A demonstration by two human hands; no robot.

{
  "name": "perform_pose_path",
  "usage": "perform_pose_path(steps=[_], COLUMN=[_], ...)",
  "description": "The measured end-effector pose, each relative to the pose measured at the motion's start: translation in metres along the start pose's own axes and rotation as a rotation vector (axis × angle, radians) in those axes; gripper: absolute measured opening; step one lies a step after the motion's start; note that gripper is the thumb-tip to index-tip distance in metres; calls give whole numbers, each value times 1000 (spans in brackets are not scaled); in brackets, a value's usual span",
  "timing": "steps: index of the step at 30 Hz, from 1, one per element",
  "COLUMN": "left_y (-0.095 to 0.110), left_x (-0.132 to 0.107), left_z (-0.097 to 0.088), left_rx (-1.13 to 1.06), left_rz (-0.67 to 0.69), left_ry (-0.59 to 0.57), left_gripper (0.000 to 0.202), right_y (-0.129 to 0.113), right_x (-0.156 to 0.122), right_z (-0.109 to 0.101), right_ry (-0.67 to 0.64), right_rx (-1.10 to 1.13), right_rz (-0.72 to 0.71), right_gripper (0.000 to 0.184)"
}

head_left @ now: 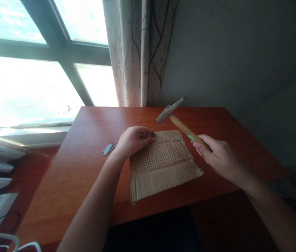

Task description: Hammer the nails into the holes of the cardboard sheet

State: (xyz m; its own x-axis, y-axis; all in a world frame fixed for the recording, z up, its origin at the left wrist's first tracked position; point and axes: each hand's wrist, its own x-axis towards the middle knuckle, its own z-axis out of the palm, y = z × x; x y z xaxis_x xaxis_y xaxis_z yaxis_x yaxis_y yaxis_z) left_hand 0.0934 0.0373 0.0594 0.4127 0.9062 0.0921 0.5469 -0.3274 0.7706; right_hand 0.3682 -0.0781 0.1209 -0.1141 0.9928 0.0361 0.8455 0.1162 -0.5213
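My right hand (216,154) grips the wooden handle of a hammer (183,126), which is held up over the far right part of the cardboard. The hammer's metal head points up and to the left, above the table. My left hand (134,141) rests at the far left edge of a piece of corrugated cardboard (163,178), thumb and forefinger pinched together. A tiny dark tip shows at the fingertips, too small to name. Rows of small holes cover the cardboard's middle. A small bundle of nails (108,148) lies on the table just left of my left wrist.
The reddish-brown wooden table (85,185) holds all of this. Behind it hang a patterned curtain (127,52) and a grey wall (229,59). A bright window (66,52) is at the left. White tubing or a rack (11,239) shows at the lower left.
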Motion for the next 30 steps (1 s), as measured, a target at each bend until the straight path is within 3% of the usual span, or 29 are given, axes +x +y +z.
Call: perform_pose_path(steps=[6,10,16,30], left_y=[1,0,-3,3], left_x=[-1,-1,-1,-4], left_z=[0,0,1,-1], left_rx=[4,0,-6,94], left_rz=[-16,-16,4,73], left_ry=[-12,-11,-8,46], left_gripper=[24,24,23,19], right_y=[13,9,26,42], right_x=[12,34,53,51], right_z=[16,12,12,25], right_ry=[443,507,629,668], right_rx=[694,1010,1018,1012], right_rz=[-112,-164,-121,-162], right_gripper=[16,27,40,41])
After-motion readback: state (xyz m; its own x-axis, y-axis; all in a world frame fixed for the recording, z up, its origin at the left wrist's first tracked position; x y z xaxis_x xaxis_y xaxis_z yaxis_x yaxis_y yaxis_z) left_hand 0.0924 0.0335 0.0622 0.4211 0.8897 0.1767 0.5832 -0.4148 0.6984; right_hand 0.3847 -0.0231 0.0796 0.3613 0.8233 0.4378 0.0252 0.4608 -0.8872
